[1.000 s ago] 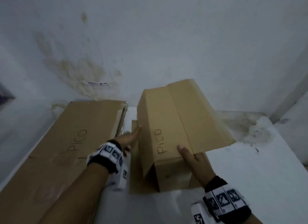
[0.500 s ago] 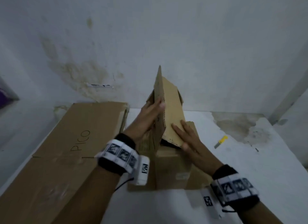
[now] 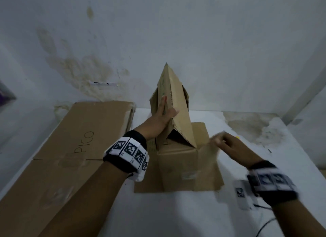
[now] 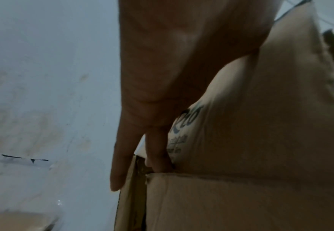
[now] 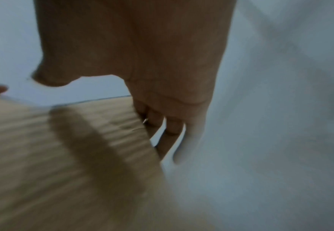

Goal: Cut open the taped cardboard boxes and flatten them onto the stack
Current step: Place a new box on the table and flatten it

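Observation:
A half-collapsed brown cardboard box point(image 3: 178, 102) stands on edge, tilted, on top of a lower cardboard box point(image 3: 176, 164) on the white table. My left hand point(image 3: 166, 109) grips the upright box's near panel, with the fingers on its left face and the thumb over the corrugated edge. In the left wrist view the fingers point(image 4: 156, 148) lie along the printed cardboard point(image 4: 261, 125). My right hand point(image 3: 218, 141) is blurred and holds nothing. It hangs beside the lower box's right flap point(image 3: 208, 168). Its fingers point(image 5: 172, 137) hang loose next to cardboard point(image 5: 63, 156).
A stack of flattened cardboard point(image 3: 70, 148) marked PICO lies at the left against the stained wall point(image 3: 88, 74). The white table point(image 3: 176, 215) runs to an edge at the right. A speck of yellow point(image 3: 237, 136) shows just behind my right hand.
The box has been tipped up from lying flat to standing on edge. My left hand keeps hold of it. My right hand has come off it and swung right and down.

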